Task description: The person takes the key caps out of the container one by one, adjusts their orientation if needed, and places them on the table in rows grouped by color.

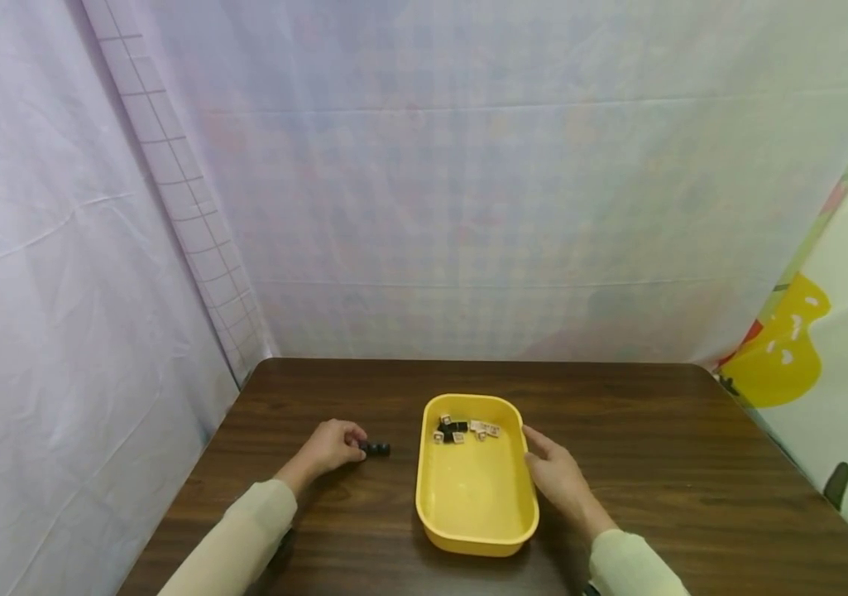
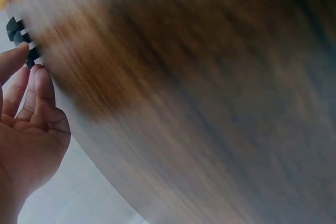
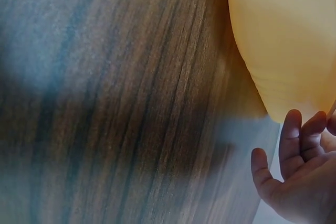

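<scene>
On the left of the table, my left hand (image 1: pixel 332 445) pinches the end of a short black notched piece (image 1: pixel 377 449) between thumb and fingertips. In the left wrist view this piece (image 2: pixel 20 31) shows a row of knobs or teeth pointing away from the hand. A yellow tray (image 1: pixel 477 542) stands right of it, with small white pieces (image 1: pixel 485 428) and black pieces (image 1: pixel 450 432) gathered at its far end. My right hand (image 1: pixel 559 476) holds the tray by its right rim. In the right wrist view several bent fingers (image 3: pixel 290 140) lie against the tray's outer wall.
The dark wood-grain table (image 1: pixel 662 463) spreads out to both sides of the tray. A pale curtain (image 1: pixel 424 207) hangs behind its far edge, and white cloth (image 1: pixel 59 331) hangs at the left. At the right is a cloth with a yellow printed shape (image 1: pixel 777 356).
</scene>
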`<state>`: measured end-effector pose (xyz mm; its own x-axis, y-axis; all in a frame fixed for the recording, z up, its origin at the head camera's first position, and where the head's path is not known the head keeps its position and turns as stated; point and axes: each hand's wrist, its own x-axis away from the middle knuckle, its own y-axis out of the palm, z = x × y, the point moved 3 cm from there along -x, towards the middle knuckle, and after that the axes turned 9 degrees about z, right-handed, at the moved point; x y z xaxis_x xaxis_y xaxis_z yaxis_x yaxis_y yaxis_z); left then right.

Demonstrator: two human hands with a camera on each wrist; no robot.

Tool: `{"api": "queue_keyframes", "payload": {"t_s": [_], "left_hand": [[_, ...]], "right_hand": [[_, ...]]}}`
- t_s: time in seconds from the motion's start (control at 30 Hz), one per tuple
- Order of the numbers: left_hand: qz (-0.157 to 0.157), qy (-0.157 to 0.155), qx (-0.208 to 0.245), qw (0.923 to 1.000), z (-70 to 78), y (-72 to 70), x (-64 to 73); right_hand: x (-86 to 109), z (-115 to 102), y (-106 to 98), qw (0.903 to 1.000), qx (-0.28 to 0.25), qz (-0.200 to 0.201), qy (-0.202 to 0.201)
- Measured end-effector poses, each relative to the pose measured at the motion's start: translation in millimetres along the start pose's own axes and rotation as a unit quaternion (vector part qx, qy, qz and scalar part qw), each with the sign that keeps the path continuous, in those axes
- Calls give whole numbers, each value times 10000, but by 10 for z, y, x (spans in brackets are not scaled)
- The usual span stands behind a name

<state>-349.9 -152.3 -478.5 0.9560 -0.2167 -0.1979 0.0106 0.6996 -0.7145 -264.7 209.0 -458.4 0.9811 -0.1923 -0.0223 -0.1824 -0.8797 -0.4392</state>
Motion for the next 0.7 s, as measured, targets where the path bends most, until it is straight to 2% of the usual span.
{"api": "queue_keyframes", "payload": {"t_s": [0.23,0.47,0.7], "left_hand": [[177,-200,127,9996,77,-25,-40],[407,179,37,9990,359,29,-159],[527,693,-198,9960,777,261,-314]], "right_hand": [[-12,-8,-1,9999,-113,-55,-42],[-12,-8,-14,10000,-4,-84,-14],[-16,-5,-10,10000,-15,-73,-8]]}}
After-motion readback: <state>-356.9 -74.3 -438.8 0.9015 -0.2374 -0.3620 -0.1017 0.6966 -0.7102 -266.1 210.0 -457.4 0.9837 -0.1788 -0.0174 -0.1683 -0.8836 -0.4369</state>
